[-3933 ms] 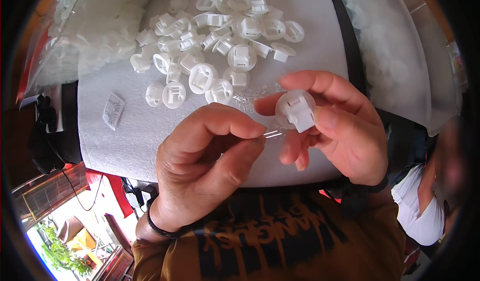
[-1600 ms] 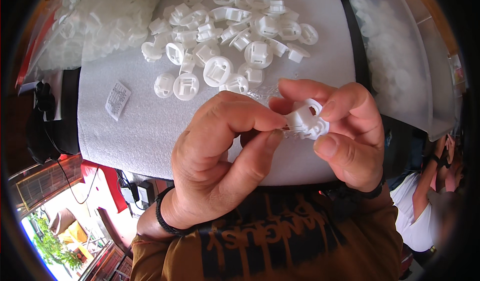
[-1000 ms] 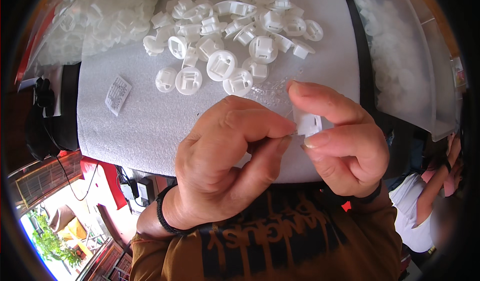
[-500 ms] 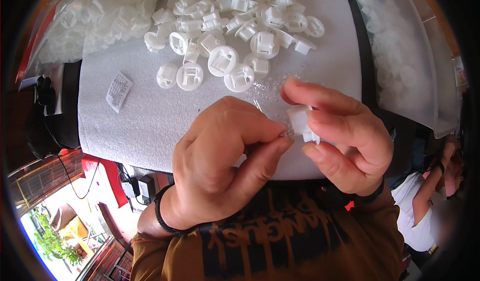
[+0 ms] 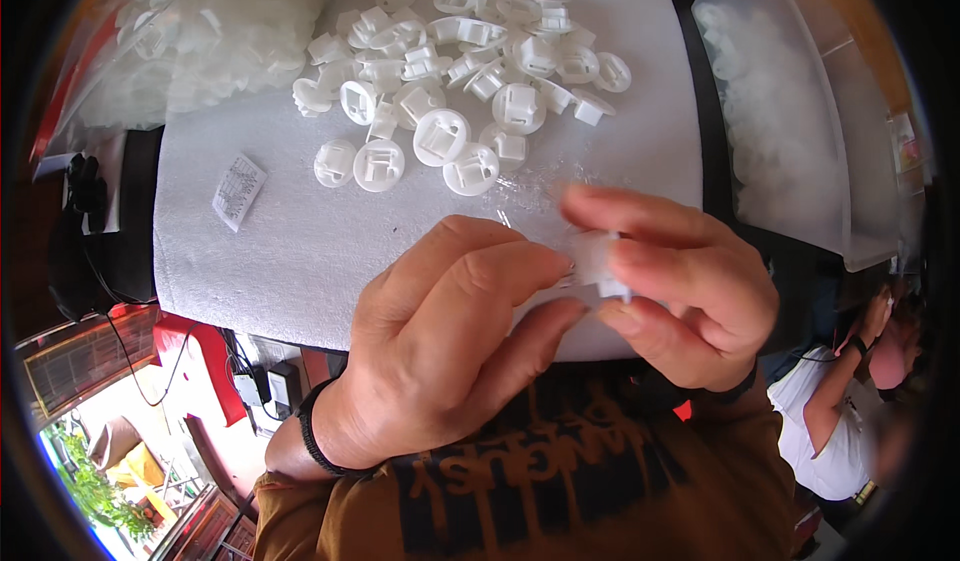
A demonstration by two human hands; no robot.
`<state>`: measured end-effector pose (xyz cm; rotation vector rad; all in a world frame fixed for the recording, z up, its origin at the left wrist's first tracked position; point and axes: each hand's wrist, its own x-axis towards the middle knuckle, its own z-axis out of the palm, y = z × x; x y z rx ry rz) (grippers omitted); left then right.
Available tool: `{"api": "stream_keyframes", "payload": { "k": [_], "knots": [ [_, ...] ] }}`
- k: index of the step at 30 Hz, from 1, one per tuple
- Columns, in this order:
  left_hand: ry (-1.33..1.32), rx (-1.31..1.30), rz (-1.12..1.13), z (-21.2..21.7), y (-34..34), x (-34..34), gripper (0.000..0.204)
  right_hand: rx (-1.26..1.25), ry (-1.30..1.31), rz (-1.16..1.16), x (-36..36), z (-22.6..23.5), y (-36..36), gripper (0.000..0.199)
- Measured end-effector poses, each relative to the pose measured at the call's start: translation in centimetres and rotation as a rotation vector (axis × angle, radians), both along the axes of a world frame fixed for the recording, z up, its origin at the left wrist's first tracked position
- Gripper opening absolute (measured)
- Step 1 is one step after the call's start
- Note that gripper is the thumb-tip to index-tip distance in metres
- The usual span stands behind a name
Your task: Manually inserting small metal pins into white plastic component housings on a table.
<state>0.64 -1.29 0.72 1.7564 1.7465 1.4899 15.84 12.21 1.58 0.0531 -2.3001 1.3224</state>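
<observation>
Right now, both hands raised above the near edge of the white foam mat [image 5: 300, 261], close to the chest. Right hand [image 5: 680, 291] pinching a small white plastic clip part [image 5: 598, 261] between thumb and fingertips; blurred, exact shape hard to tell. Left hand [image 5: 440, 341] pressed up against it, thumb and forefinger pinched together at the part's left side; possibly on a thin wire or pin, too small and blurred to confirm.

Risks, as judgement: tiny part mostly hidden by fingertips, so easy slip from a shallow pinch; dropping likely onto the lap or past the mat's near edge rather than onto the foam. Misaligned push from the left fingers could pop the piece out sideways. Blur suggests quick motion, more chance of fumbling.

Room: pile of white plastic clip parts [image 5: 460, 71] at the far half of the mat, well apart from the hands. Small printed label [image 5: 238, 191] lying alone to the left. Bare foam between pile and hands. Clear plastic bags of parts [image 5: 790, 111] along the right, another bag [image 5: 200, 41] at far left, hemming in sideways movement. Another person [image 5: 850, 401] at lower right, apart.
</observation>
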Motion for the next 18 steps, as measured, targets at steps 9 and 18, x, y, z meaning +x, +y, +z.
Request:
{"api": "stream_keyframes", "payload": {
  "k": [9,18],
  "knots": [
    [0.051,-0.198,0.203,-2.0,-4.3,-4.2,0.027,0.595,0.041,-1.219,2.2,4.9,0.0,0.042],
    [0.223,-0.421,0.584,-2.7,-1.6,-7.1,0.025,0.471,0.012,-0.655,0.5,3.1,-1.1,0.041]
  ]
}}
